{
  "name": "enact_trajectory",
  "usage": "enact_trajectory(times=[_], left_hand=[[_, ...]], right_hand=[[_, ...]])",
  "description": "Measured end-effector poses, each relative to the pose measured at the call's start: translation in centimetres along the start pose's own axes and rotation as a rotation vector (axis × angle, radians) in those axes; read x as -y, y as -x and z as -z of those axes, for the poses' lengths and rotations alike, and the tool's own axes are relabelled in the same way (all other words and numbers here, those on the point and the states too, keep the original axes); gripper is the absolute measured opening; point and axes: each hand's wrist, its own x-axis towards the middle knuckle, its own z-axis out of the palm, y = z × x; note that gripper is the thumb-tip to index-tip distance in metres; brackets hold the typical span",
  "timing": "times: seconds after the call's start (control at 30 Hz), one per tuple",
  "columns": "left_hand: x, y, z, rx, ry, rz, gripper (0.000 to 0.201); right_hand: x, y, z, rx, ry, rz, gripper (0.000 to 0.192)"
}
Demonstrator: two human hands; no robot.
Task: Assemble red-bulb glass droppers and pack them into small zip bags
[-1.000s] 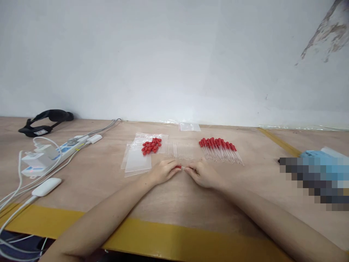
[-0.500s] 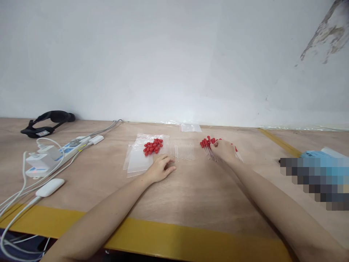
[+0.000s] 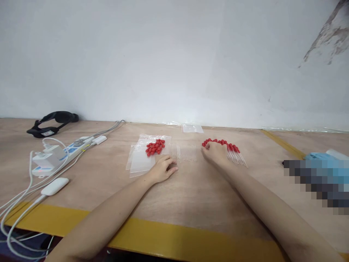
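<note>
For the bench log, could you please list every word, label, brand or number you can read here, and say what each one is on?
No text can be read.
White label on the black headset: too small to read.
Blue markings on the white power strip: blurred, unreadable.
Clear bags, red bulbs, and assembled droppers by the right hand: no print visible.
Blue thing at right: pixelated.

My right hand [image 3: 216, 154] covers part of the row of red-capped clear glass droppers [image 3: 231, 151], so I can't tell whether its fingers pinch one. A pixelated block [image 3: 317, 182] hides the blue item on the right.
</note>
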Motion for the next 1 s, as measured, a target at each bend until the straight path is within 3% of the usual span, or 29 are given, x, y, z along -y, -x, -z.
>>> enact_trajectory(times=[0.2, 0.33, 0.53, 0.7, 0.83, 1.0], left_hand=[[0.0, 0.0, 0.1, 0.001, -0.001, -0.004, 0.018], [-0.1, 0.1, -0.1, -0.014, -0.005, -0.016, 0.018], [0.7, -0.3, 0.5, -0.235, -0.255, 0.053, 0.019], [3.4, -1.9, 3.2, -0.393, -0.463, 0.268, 0.016], [5.2, -3.0, 4.5, -0.323, -0.563, 0.358, 0.019], [6.1, -3.8, 4.4, -0.236, -0.640, 0.367, 0.020]], right_hand=[[3.5, -0.9, -1.0, 0.205, -0.014, -0.100, 0.029], [4.1, -1.6, -1.1, 0.246, -0.020, -0.139, 0.026], [4.1, -1.6, -0.8, 0.256, -0.047, -0.128, 0.027], [3.6, 0.3, 0.6, 0.203, -0.078, -0.029, 0.028], [1.9, 2.9, 1.2, 0.003, -0.050, 0.110, 0.027], [-0.3, 5.2, 0.1, -0.204, -0.034, 0.267, 0.020]])
